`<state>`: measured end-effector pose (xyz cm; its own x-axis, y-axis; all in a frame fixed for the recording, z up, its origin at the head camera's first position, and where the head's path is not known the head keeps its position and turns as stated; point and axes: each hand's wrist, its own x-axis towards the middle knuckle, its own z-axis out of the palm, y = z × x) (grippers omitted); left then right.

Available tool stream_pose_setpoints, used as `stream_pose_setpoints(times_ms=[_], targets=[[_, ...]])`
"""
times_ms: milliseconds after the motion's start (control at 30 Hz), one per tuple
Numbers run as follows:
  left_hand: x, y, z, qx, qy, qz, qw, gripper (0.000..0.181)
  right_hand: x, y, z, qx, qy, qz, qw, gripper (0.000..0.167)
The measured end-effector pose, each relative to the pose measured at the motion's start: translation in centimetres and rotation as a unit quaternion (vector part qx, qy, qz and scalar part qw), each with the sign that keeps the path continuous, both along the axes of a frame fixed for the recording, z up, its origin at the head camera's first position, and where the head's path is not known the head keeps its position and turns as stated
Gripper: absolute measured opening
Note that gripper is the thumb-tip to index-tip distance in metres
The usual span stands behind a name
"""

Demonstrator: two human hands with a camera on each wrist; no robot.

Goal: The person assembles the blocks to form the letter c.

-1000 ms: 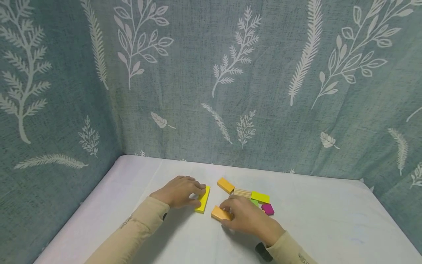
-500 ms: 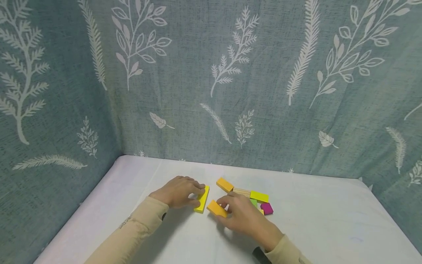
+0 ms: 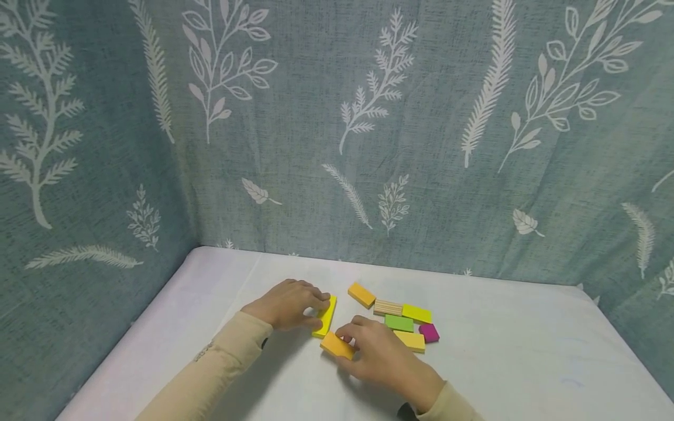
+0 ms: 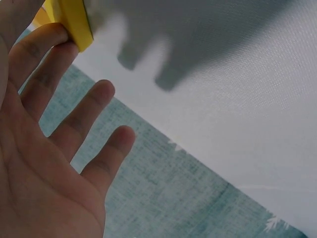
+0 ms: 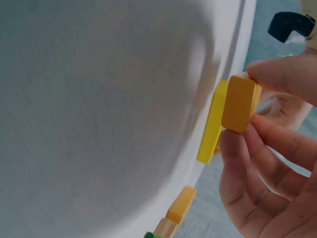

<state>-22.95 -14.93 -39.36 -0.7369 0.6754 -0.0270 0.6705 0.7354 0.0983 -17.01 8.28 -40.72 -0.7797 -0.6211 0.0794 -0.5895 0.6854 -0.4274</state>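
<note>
In the head view my left hand (image 3: 291,305) pinches a long yellow block (image 3: 325,318) lying on the white table. Its thumb and first fingers touch the block, while in the left wrist view the other fingers stand spread away from the yellow block (image 4: 74,24). My right hand (image 3: 379,354) holds an orange block (image 3: 337,345) just in front of the yellow block's near end. Thumb and fingertips grip this orange block (image 5: 240,103) at opposite ends in the right wrist view. Whether the two blocks touch, I cannot tell.
Beyond my right hand lie an orange block (image 3: 361,295), a striped wooden block (image 3: 388,308), a yellow-green block (image 3: 417,314), a green block (image 3: 398,323), a pale yellow block (image 3: 411,341) and a purple block (image 3: 429,333). Patterned curtain (image 3: 337,128) borders the white table (image 3: 505,362).
My right hand has carried the orange block left and slightly nearer me, towards the yellow block, turning it on the way. Green and pale yellow blocks are now uncovered. My left hand stays put.
</note>
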Motion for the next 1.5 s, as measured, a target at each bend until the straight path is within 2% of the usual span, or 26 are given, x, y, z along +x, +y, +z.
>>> stream_pose_setpoints(times_ms=[267,500,767,967,1200,1500], targets=[[-0.1,0.1,-0.1,0.002,-0.01,0.013,0.9999,0.04,0.2,-0.6,-0.3,0.013,-0.012,0.002,0.9998,0.033],[0.0,0.0,-0.1,0.006,-0.011,0.012,0.9999,0.041,0.2,-0.9,-0.6,0.029,-0.004,0.016,0.9994,0.032],[-0.1,-0.1,-0.1,0.008,-0.012,0.01,0.9998,0.041,0.2,-0.8,-0.9,0.033,-0.019,0.017,0.9991,0.034],[-0.2,-0.1,-0.2,0.014,-0.011,0.0,0.9998,0.04,0.1,-0.2,-0.3,0.01,-0.03,0.043,0.9986,0.035],[-0.1,-0.2,-0.2,0.013,-0.014,0.005,0.9998,0.041,0.1,0.2,-0.2,0.001,-0.041,0.082,0.9958,0.03],[0.0,-0.1,-0.2,0.009,-0.013,0.011,0.9998,0.043,0.6,-0.2,-0.2,0.04,-0.073,0.056,0.995,0.032]])
